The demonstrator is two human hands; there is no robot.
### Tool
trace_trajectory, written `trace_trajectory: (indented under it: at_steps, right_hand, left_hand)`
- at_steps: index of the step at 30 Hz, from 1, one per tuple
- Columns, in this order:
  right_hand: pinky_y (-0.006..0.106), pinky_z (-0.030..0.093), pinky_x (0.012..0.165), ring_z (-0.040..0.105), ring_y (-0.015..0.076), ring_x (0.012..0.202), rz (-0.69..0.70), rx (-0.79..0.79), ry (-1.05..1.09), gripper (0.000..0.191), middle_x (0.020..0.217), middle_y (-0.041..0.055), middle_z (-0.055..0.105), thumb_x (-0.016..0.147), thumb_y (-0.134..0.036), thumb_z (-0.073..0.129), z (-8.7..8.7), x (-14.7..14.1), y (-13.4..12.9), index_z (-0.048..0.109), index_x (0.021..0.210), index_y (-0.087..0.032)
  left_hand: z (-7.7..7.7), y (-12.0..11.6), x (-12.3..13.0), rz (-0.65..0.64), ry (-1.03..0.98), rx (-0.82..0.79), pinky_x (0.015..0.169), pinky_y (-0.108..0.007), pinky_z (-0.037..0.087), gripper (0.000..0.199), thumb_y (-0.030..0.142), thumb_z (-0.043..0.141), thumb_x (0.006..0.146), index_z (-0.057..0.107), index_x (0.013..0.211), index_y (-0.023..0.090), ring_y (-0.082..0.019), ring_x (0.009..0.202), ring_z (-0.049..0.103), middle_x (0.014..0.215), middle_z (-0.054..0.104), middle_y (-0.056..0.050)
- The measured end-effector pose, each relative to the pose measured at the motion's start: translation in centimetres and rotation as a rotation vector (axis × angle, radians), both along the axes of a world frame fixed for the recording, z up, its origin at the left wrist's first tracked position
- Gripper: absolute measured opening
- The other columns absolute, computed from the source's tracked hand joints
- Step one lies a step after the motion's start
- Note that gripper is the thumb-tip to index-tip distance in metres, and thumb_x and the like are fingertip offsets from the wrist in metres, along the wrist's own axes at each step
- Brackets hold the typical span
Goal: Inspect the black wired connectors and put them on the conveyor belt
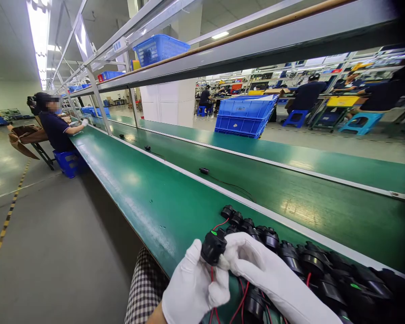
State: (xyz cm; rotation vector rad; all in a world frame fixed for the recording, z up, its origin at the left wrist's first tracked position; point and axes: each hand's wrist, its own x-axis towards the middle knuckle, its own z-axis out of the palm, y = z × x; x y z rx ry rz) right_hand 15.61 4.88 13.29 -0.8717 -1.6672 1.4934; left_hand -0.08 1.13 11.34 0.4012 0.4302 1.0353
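My left hand [197,288], in a white glove, grips a black round plastic part [213,247] between thumb and fingers. The part has a green mark on top, and a red wire runs down past the palm. At its right side, the white-gloved fingers of my right hand [248,258] are pinched against the same part. Under and beyond my right hand lie rows of similar black parts [312,258] with red wires, close together on the green bench [128,166]. What the right fingertips press on is partly hidden.
A belt beyond a white rail [185,177] carries spaced black pieces with cables, one a black piece [204,171]. Metal posts and a shelf [222,56] stand over it. Blue crates [243,117] are stacked behind. A co-worker [56,121] sits far left at the bench.
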Motion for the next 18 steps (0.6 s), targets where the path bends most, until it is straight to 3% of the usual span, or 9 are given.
trace_trajectory:
  at_steps: [4,7,9,11,12,13,15,17,18]
  right_hand:
    - [0.033,0.047,0.073,0.056,0.0197,0.078,0.001,-0.024,-0.004,0.041,0.083,0.0013,0.060,0.081,-0.060,0.064,-0.6,-0.1,0.3,0.057,0.093,-0.022]
    - [0.036,0.048,0.078,0.058,0.0235,0.087,0.039,-0.017,-0.040,0.043,0.093,0.0048,0.064,0.079,-0.056,0.065,-0.6,-0.6,-0.1,0.060,0.101,-0.020]
    - [0.037,0.049,0.080,0.059,0.0254,0.090,0.076,-0.020,-0.056,0.040,0.095,0.0059,0.065,0.077,-0.052,0.064,0.1,-0.7,-0.5,0.061,0.099,-0.019]
    - [0.037,0.050,0.082,0.061,0.0256,0.091,0.042,-0.001,-0.094,0.035,0.096,0.0059,0.066,0.077,-0.048,0.063,1.6,-0.1,-0.6,0.061,0.097,-0.019]
    - [0.036,0.051,0.080,0.062,0.0250,0.090,-0.034,0.044,-0.142,0.034,0.096,0.0058,0.067,0.078,-0.046,0.061,2.7,0.6,-0.5,0.060,0.098,-0.019]
    - [0.035,0.052,0.078,0.063,0.0241,0.088,-0.170,0.128,-0.217,0.034,0.097,0.0055,0.067,0.079,-0.045,0.059,4.0,1.6,-0.1,0.060,0.101,-0.019]
    - [0.034,0.053,0.071,0.064,0.0222,0.080,-0.614,0.405,-0.485,0.036,0.095,0.0047,0.068,0.083,-0.046,0.055,7.1,4.4,1.2,0.057,0.109,-0.020]
    - [0.035,0.053,0.076,0.065,0.0226,0.084,-1.143,0.711,-0.903,0.039,0.097,0.0053,0.068,0.087,-0.046,0.054,10.0,8.0,3.4,0.054,0.116,-0.021]
    - [0.039,0.051,0.083,0.063,0.0247,0.093,-1.247,0.746,-1.025,0.041,0.106,0.0087,0.066,0.090,-0.045,0.054,11.2,10.0,4.7,0.050,0.122,-0.020]
  left_hand:
    - [-0.1,-0.1,0.4,-0.214,-0.270,-0.136,0.038,-0.019,0.016,0.049,0.058,0.070,0.074,0.058,0.071,0.011,-0.002,0.031,0.028,0.050,0.047,0.007]
    - [-0.1,-0.3,0.8,-0.318,-0.296,-0.193,0.035,-0.018,0.014,0.046,0.056,0.064,0.079,0.053,0.063,0.014,-0.002,0.028,0.024,0.045,0.044,0.007]
    - [-0.6,-0.2,1.1,-0.324,-0.093,-0.145,0.032,-0.020,0.017,0.054,0.066,0.053,0.080,0.050,0.058,0.017,-0.004,0.027,0.026,0.041,0.043,0.006]
    - [-1.4,0.0,1.2,-0.163,0.264,-0.008,0.035,-0.024,0.034,0.061,0.073,0.041,0.081,0.055,0.062,0.017,-0.011,0.035,0.045,0.048,0.054,-0.001]
    - [-1.9,0.2,1.1,-0.040,0.429,0.076,0.046,-0.029,0.047,0.062,0.073,0.038,0.083,0.061,0.071,0.016,-0.016,0.048,0.057,0.060,0.063,-0.005]
    - [-2.5,0.5,0.7,0.077,0.546,0.150,0.066,-0.034,0.054,0.061,0.071,0.039,0.084,0.064,0.084,0.016,-0.020,0.070,0.065,0.079,0.069,-0.008]
    - [-4.0,1.3,-0.4,0.226,0.665,0.231,0.106,-0.036,0.041,0.054,0.066,0.047,0.085,0.062,0.108,0.020,-0.022,0.113,0.057,0.117,0.065,-0.008]
    - [-6.1,2.3,-1.8,0.506,1.023,0.338,0.113,-0.043,0.032,0.055,0.065,0.038,0.088,0.058,0.117,0.021,-0.024,0.122,0.051,0.127,0.059,-0.009]
    - [-7.3,2.8,-2.4,0.559,1.150,0.355,0.114,-0.047,0.030,0.053,0.061,0.036,0.091,0.056,0.119,0.022,-0.025,0.124,0.049,0.130,0.057,-0.009]
